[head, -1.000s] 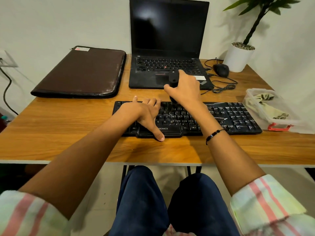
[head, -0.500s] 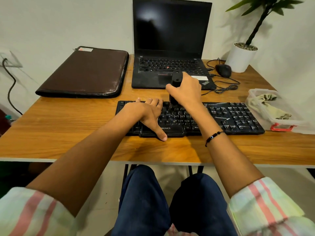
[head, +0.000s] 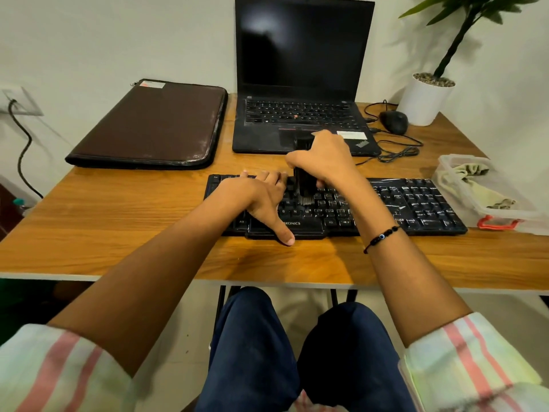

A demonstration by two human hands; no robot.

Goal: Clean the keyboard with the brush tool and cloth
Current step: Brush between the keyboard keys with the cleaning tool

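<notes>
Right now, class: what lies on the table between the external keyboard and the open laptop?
In the head view, mostly bare table; only the right hand gripping the brush tool overlaps that stretch between keyboard and laptop.

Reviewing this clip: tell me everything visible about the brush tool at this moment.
The brush tool is a black, blocky handle, plastic by its look, held upright in the right hand, whose fingers wrap its upper part. A short tuft of pale grey bristles at its lower end meets the middle keys of the black keyboard. It stands just right of the left hand, which rests flat on the keyboard.
</notes>
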